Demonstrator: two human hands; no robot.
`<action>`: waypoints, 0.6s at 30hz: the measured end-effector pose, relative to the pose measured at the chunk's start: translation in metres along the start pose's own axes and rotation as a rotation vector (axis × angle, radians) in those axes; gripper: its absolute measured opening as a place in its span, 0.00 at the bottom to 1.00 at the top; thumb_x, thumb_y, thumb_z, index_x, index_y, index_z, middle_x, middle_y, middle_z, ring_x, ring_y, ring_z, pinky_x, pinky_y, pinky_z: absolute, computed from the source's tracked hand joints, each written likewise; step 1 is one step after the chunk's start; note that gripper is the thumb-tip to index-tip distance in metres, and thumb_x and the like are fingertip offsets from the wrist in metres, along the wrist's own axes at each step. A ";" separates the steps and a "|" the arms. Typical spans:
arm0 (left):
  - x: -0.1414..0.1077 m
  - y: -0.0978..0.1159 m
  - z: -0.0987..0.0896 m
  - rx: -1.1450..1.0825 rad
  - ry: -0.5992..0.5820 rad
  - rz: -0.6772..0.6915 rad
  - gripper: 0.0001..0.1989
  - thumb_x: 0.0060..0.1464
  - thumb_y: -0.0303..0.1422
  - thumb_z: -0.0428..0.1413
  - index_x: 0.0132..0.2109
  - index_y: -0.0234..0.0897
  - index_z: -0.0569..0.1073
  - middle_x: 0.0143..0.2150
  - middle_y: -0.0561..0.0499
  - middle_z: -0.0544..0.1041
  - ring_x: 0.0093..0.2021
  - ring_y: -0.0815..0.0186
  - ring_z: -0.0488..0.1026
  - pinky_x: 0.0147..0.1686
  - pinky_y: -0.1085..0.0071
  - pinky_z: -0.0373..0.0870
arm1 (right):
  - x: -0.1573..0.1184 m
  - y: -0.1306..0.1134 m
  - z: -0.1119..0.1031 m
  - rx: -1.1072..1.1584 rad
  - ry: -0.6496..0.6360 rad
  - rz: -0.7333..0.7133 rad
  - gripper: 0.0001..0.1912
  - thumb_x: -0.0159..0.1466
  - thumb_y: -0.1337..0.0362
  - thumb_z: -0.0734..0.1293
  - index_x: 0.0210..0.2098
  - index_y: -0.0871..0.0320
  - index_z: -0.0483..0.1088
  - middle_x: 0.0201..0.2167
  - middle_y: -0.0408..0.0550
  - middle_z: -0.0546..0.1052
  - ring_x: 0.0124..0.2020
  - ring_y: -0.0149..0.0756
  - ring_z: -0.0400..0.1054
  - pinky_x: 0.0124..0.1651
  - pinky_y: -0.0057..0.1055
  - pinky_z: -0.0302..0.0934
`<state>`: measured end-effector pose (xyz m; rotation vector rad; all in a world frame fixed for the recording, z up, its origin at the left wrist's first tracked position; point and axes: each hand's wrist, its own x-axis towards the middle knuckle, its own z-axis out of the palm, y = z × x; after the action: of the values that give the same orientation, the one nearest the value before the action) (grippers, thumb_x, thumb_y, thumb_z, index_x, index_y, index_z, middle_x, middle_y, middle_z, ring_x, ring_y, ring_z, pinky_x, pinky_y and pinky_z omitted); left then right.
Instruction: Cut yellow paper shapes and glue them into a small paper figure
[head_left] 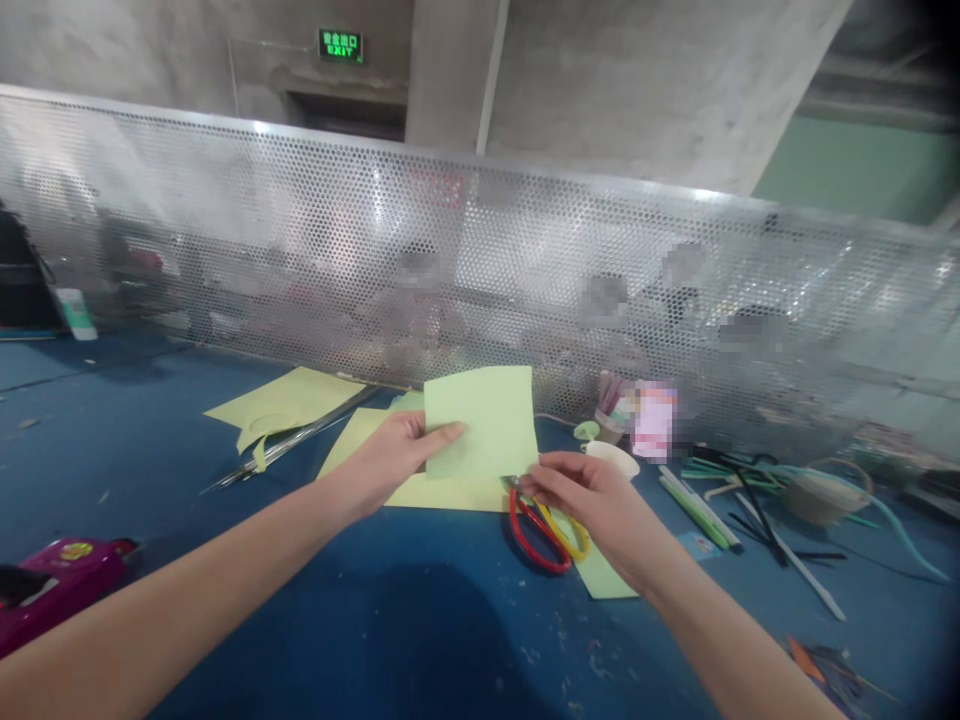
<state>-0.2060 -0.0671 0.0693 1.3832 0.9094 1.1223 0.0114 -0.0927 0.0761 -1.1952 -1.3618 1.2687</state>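
Note:
A pale green sheet of paper (484, 420) is held up above the table, roughly square with straight edges. My left hand (405, 450) pinches its left side, thumb on the front and fingers behind. At the lower right corner, my right hand (577, 490) has its fingers closed on the paper's edge. Scissors (541, 540) with one red and one yellow handle lie just below that hand, their blades mostly hidden. Under the held sheet are yellow paper (442, 493) and another pale green piece (606, 575).
Cut yellow paper (292, 400) and thin metal rods (300, 435) lie at left, near a magenta device (64, 585). On the right are a white cup (611, 460), green sticks (694, 510) and a small basket (821, 495). A perforated metal screen (315, 240) borders the blue table (337, 640).

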 end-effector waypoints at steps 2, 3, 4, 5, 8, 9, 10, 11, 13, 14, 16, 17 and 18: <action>0.000 0.000 0.000 -0.021 -0.007 -0.007 0.19 0.48 0.42 0.59 0.45 0.36 0.76 0.41 0.45 0.79 0.38 0.61 0.74 0.40 0.66 0.68 | -0.001 -0.002 0.001 -0.031 0.012 0.007 0.12 0.52 0.60 0.71 0.30 0.63 0.73 0.30 0.51 0.79 0.33 0.32 0.72 0.42 0.27 0.64; 0.000 0.000 0.000 -0.025 -0.008 -0.011 0.19 0.48 0.42 0.59 0.45 0.36 0.76 0.41 0.45 0.79 0.38 0.62 0.74 0.41 0.66 0.68 | -0.001 -0.003 0.002 -0.037 0.018 0.008 0.11 0.53 0.60 0.71 0.30 0.63 0.73 0.30 0.51 0.79 0.33 0.31 0.72 0.42 0.27 0.64; 0.000 0.000 0.000 -0.026 -0.010 -0.015 0.19 0.48 0.42 0.59 0.45 0.36 0.76 0.41 0.45 0.79 0.38 0.62 0.74 0.41 0.66 0.68 | -0.002 -0.003 0.002 -0.037 0.024 0.007 0.10 0.53 0.61 0.70 0.30 0.63 0.73 0.29 0.51 0.79 0.32 0.31 0.72 0.41 0.27 0.64; 0.000 0.000 0.000 -0.026 -0.015 -0.019 0.18 0.48 0.42 0.59 0.45 0.36 0.76 0.41 0.45 0.79 0.38 0.62 0.74 0.41 0.66 0.68 | -0.002 -0.003 0.002 -0.033 0.032 0.004 0.10 0.53 0.61 0.70 0.30 0.63 0.74 0.29 0.50 0.79 0.32 0.31 0.72 0.41 0.27 0.64; 0.000 0.000 0.000 -0.029 -0.024 -0.024 0.17 0.49 0.42 0.58 0.43 0.36 0.76 0.41 0.45 0.78 0.38 0.62 0.74 0.42 0.66 0.68 | -0.002 -0.003 0.000 -0.036 0.043 -0.018 0.10 0.53 0.61 0.70 0.29 0.63 0.74 0.27 0.48 0.79 0.29 0.29 0.72 0.38 0.25 0.65; 0.000 0.001 0.000 -0.029 -0.023 -0.024 0.17 0.49 0.42 0.59 0.42 0.35 0.76 0.41 0.45 0.78 0.38 0.62 0.74 0.42 0.65 0.68 | -0.002 -0.002 0.000 -0.042 0.045 -0.026 0.10 0.52 0.61 0.71 0.29 0.63 0.74 0.26 0.48 0.79 0.28 0.28 0.71 0.37 0.25 0.64; -0.001 0.001 0.000 -0.029 -0.020 -0.024 0.17 0.49 0.42 0.59 0.42 0.35 0.76 0.40 0.45 0.78 0.38 0.62 0.74 0.41 0.65 0.68 | -0.002 -0.002 -0.001 -0.051 0.044 -0.034 0.10 0.52 0.61 0.71 0.29 0.63 0.74 0.25 0.47 0.78 0.28 0.28 0.71 0.37 0.25 0.64; -0.001 0.001 0.000 -0.032 -0.019 -0.024 0.17 0.49 0.42 0.59 0.41 0.35 0.77 0.40 0.44 0.78 0.37 0.62 0.74 0.41 0.65 0.68 | -0.002 -0.003 -0.002 -0.060 0.041 -0.040 0.11 0.51 0.60 0.72 0.29 0.62 0.74 0.25 0.47 0.78 0.27 0.28 0.70 0.36 0.24 0.64; -0.001 0.002 0.001 -0.051 -0.025 -0.025 0.17 0.49 0.41 0.59 0.42 0.34 0.76 0.40 0.44 0.78 0.37 0.62 0.74 0.42 0.64 0.68 | -0.002 -0.004 -0.003 -0.083 0.031 -0.057 0.11 0.51 0.59 0.72 0.29 0.62 0.74 0.24 0.46 0.78 0.27 0.27 0.70 0.35 0.24 0.63; -0.002 0.003 0.001 -0.062 -0.029 -0.025 0.17 0.48 0.41 0.59 0.42 0.34 0.76 0.40 0.44 0.78 0.37 0.62 0.74 0.42 0.64 0.68 | -0.002 -0.004 -0.003 -0.098 0.027 -0.064 0.12 0.51 0.59 0.72 0.28 0.62 0.74 0.24 0.46 0.78 0.27 0.27 0.69 0.35 0.24 0.63; -0.002 0.003 0.002 -0.073 -0.036 -0.028 0.17 0.48 0.41 0.59 0.43 0.34 0.76 0.41 0.44 0.78 0.37 0.62 0.74 0.41 0.65 0.68 | -0.002 -0.005 -0.003 -0.128 0.020 -0.080 0.12 0.51 0.58 0.71 0.27 0.62 0.74 0.23 0.45 0.77 0.26 0.27 0.68 0.34 0.24 0.62; -0.002 0.004 0.002 -0.068 -0.035 -0.028 0.17 0.48 0.40 0.59 0.43 0.34 0.76 0.40 0.44 0.78 0.37 0.62 0.74 0.41 0.65 0.69 | -0.002 -0.005 -0.003 -0.139 0.020 -0.086 0.12 0.51 0.57 0.71 0.27 0.62 0.74 0.23 0.45 0.77 0.26 0.27 0.68 0.34 0.24 0.62; -0.003 0.004 0.002 -0.056 -0.032 -0.026 0.17 0.48 0.41 0.59 0.42 0.34 0.76 0.40 0.44 0.78 0.36 0.62 0.74 0.40 0.65 0.69 | -0.002 -0.005 -0.003 -0.146 0.021 -0.088 0.13 0.51 0.56 0.71 0.26 0.62 0.74 0.22 0.45 0.76 0.26 0.27 0.68 0.34 0.25 0.62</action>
<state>-0.2049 -0.0706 0.0729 1.3366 0.8643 1.0952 0.0144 -0.0944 0.0813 -1.2297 -1.4965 1.1075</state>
